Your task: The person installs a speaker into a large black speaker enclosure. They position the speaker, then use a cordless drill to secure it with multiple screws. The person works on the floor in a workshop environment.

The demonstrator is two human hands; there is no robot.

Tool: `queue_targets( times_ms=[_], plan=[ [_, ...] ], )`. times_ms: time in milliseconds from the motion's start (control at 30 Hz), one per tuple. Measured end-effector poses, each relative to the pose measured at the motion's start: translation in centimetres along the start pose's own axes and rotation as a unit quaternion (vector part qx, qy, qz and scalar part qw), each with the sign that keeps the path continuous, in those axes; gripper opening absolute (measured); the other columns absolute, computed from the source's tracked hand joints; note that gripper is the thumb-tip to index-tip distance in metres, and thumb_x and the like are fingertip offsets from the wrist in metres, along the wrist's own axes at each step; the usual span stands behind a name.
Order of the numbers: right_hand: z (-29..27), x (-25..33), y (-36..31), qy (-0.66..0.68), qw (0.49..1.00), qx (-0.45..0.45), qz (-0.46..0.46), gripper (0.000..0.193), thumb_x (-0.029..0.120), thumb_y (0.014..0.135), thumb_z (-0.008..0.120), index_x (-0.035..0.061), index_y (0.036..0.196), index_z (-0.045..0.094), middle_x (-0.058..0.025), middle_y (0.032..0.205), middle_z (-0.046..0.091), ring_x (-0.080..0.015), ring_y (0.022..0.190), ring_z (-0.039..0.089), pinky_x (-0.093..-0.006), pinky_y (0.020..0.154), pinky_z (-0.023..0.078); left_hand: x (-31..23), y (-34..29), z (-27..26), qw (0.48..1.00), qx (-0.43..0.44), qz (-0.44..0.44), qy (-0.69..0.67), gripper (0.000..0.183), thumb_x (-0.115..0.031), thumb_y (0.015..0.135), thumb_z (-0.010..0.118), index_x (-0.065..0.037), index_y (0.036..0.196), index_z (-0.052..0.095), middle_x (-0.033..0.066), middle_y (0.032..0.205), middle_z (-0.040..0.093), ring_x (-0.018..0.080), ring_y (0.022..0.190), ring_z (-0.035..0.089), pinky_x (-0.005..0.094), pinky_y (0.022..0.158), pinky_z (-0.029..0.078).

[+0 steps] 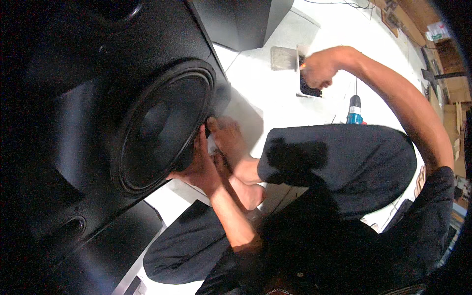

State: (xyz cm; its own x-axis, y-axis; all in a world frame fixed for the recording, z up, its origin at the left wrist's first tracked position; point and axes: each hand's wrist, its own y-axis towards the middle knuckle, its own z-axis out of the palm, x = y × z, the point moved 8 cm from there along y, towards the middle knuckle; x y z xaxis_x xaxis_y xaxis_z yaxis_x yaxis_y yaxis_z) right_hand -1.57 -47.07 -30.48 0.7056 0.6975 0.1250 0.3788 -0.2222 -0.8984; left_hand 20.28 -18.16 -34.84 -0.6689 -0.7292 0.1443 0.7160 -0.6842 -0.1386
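Note:
A large black speaker cabinet [93, 108] fills the left side, its round woofer [164, 130] facing me at a tilt. My left hand [199, 169] rests against the cabinet's edge beside the woofer, thumb stretched up and fingers spread, partly hidden by the edge. Out to the right, my right hand [322, 69] is over a small clear container [298, 51] of small dark pieces, perhaps screws. Its fingers curl down, slightly blurred. Whatever they pinch is hidden.
A teal and black cordless drill [355, 113] lies beyond my right knee. The container's lid [283, 59] sits left of it. Another dark cabinet [241, 22] stands at the back. My bare feet [228, 140] are close to the speaker. Wooden shelving [452, 81] lines the right.

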Motion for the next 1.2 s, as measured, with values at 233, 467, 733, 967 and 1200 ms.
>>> queue_targets(
  times_ms=[233,467,733,967,1200],
  plan=[
    [8.8,-6.7,1.0,0.023,0.874,-0.483,-0.043,0.021,0.000,0.073,0.057,0.0023,0.090,0.068,-0.0204,0.078,0.066,-0.0364,0.083,0.067,-0.0451,0.077,0.055,2.7,-1.0,-2.0,0.991,-0.085,-0.053,-0.084,0.140,-0.053,0.060,0.083,0.011,0.146,-0.007,0.0270,0.156,-0.009,0.0429,0.144,-0.008,0.0561,0.120,0.000],
    [9.0,-7.7,1.5,0.130,0.870,-0.475,-0.013,0.021,-0.006,0.072,0.059,0.0021,0.088,0.070,-0.0212,0.086,0.068,-0.0370,0.083,0.067,-0.0435,0.075,0.054,1.5,-0.4,-2.6,0.998,-0.051,-0.034,-0.017,0.139,-0.049,0.063,0.085,0.011,0.146,-0.009,0.0301,0.154,-0.011,0.0487,0.142,-0.010,0.0640,0.117,0.001],
    [8.6,-8.4,1.8,0.131,0.895,-0.426,-0.009,0.026,-0.006,0.073,0.064,0.0041,0.096,0.072,-0.0174,0.083,0.069,-0.0341,0.082,0.067,-0.0422,0.077,0.053,1.7,-0.5,-2.3,0.993,-0.097,-0.016,-0.065,0.141,-0.049,0.063,0.085,0.012,0.144,-0.013,0.0302,0.153,-0.015,0.0498,0.141,-0.013,0.0623,0.118,0.001],
    [8.5,-7.9,1.2,0.131,0.882,-0.450,-0.039,0.026,0.006,0.074,0.074,0.0050,0.100,0.071,-0.0141,0.090,0.070,-0.0332,0.087,0.067,-0.0424,0.079,0.053,1.7,-0.8,-2.9,0.990,-0.105,-0.010,-0.092,0.144,-0.048,0.061,0.086,0.014,0.142,-0.015,0.0305,0.153,-0.017,0.0494,0.142,-0.012,0.0580,0.119,0.001],
    [8.5,-8.0,1.2,0.154,0.893,-0.423,0.007,0.026,0.003,0.078,0.066,0.0068,0.103,0.071,-0.0169,0.093,0.069,-0.0342,0.087,0.066,-0.0420,0.080,0.052,2.0,-0.8,-2.5,0.991,-0.103,-0.009,-0.090,0.144,-0.050,0.062,0.085,0.015,0.142,-0.015,0.0305,0.153,-0.017,0.0478,0.143,-0.011,0.0561,0.120,0.003]
  ],
)
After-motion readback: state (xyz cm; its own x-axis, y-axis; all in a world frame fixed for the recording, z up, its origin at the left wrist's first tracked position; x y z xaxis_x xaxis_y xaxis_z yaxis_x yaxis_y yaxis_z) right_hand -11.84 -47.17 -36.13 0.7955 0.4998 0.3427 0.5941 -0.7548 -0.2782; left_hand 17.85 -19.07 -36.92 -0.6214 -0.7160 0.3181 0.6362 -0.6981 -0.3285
